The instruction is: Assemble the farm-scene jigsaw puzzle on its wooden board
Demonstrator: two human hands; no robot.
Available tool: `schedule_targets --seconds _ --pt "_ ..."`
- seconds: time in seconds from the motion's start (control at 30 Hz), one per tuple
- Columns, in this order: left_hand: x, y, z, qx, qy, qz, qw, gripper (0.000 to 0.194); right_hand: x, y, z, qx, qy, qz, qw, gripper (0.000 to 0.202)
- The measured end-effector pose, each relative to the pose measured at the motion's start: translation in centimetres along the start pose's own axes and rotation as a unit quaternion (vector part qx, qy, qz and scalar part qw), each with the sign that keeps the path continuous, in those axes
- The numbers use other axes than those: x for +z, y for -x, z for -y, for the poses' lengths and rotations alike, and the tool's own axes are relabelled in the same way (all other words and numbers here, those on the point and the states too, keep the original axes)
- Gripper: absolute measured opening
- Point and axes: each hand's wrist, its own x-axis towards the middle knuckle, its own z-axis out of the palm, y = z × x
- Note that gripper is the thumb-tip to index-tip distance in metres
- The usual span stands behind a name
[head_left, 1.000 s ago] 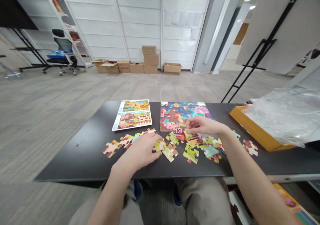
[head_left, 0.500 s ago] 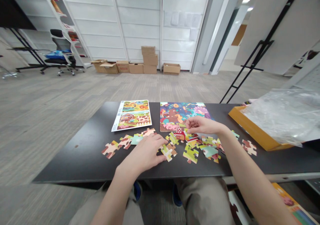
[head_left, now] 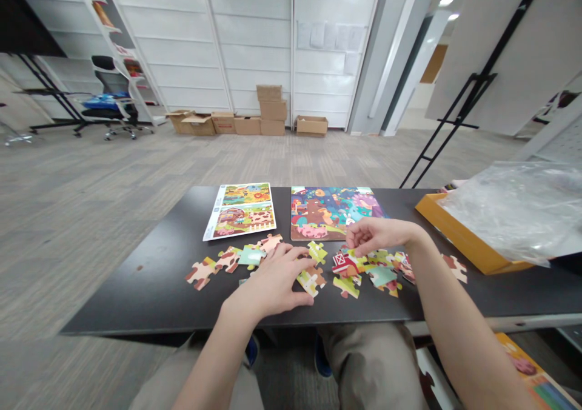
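The left hand (head_left: 275,281) is spread, palm down, over puzzle pieces (head_left: 199,273) on the bench (head_left: 150,295); a green-and-white piece (head_left: 309,283) is seen just beside its thumb. The right hand (head_left: 382,234) is curled, with a red barn piece (head_left: 343,264) by its fingertips; whether that piece is pinched cannot be told.

bright, even light, glare on plastic (head_left: 513,213), stretched edges

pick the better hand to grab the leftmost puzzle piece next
Left, I'd say: the left hand is nearer the leftmost puzzle piece, while the right hand is farther off, by the red barn piece.
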Motion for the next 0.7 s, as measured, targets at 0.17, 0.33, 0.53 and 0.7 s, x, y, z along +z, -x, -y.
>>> schedule_targets --seconds 0.17,0.33,0.53,0.7 --pt "0.6 -0.4 -0.3 -0.014 -0.017 -0.025 0.999 0.062 -0.9 1.9 -0.3 0.014 -0.016 0.003 1.0 0.038" --pt "0.6 -0.5 -0.3 -0.002 -0.017 -0.039 0.999 0.062 -1.9 4.2 0.0 -0.018 -0.012 -0.086 0.996 0.037" --pt "0.0 -0.4 0.0 0.004 -0.003 -0.022 1.0 0.053 -1.5 3.9 0.7 -0.032 -0.016 -0.078 0.996 0.038" --pt "-0.1 -0.7 -0.1 0.002 0.027 -0.007 1.0 0.047 -1.2 3.0 0.7 -0.028 -0.021 -0.063 0.997 0.035"
